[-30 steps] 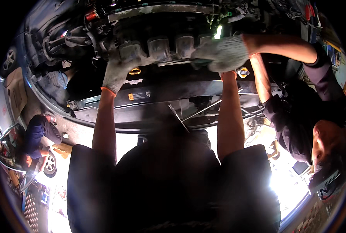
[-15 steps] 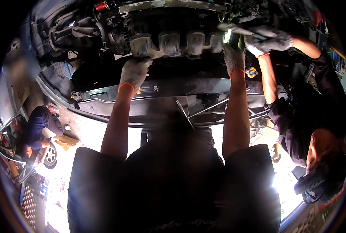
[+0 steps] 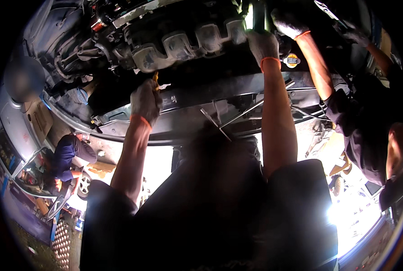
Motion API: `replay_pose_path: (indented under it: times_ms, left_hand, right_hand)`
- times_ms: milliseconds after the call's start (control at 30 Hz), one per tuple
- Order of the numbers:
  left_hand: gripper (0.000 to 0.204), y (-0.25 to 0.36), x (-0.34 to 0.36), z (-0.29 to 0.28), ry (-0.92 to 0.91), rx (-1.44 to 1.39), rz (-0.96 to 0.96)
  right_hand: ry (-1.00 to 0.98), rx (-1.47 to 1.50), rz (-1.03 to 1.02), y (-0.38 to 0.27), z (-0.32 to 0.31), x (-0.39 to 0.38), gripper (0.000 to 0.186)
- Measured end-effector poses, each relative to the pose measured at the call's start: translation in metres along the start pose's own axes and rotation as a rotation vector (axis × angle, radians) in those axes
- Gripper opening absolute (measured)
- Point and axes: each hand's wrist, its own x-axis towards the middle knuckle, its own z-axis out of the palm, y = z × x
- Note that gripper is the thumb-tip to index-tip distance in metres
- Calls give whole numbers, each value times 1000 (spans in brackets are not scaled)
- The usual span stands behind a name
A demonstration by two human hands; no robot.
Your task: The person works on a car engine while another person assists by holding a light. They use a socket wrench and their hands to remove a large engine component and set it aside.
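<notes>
Under the raised car's engine bay, our gloved left hand point(image 3: 146, 101) fingers curl on the dark metal crossmember point(image 3: 219, 90); gloved right hand point(image 3: 262, 45) grips a bright work light point(image 3: 250, 16).

Grey knit work gloves with orange cuffs on left grip point(image 3: 146, 101) and right grip point(image 3: 263, 45), dark short sleeves, bare forearms

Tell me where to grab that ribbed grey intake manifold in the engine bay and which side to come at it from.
Judging by its shape, take the intake manifold by one of its rounded runner tubes, coming from the near, front edge of the bay. The runners bulge toward the person with gaps between them for fingers. The left hand sits just below it; the right hand is at its right end.
</notes>
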Motion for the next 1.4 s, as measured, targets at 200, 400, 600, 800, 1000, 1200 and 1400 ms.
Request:
replay_pose_path:
  times_ms: [200,400,600,800,1000,1200,1400]
  left_hand:
    - [25,-1,-92,-49,-112,29,-89]
    - [6,-13,-188,-137,-38,1391,810]
    - [19,-86,-300,-244,171,1412,734]
    - [22,-129,-340,-333,303,854,456]
    - [26,-145,-243,-354,276,93,641]
    - [15,-132,-33,-321,25,-357,760]
    - [19,-111,59,-250,2,-350,637]
  right_hand:
    - [65,21,68,4,-6,0,57]
    - [67,-65,48,11,-4,8,60]
    - [-2,-118,2,3,4,8,61]
    - [44,-53,1,43,12,47,48]
    - [113,-85,-89,47,13,51,43]
    - [141,-17,-252,67,36,65,27]
    - [179,-163,-224,42,29,55,24]
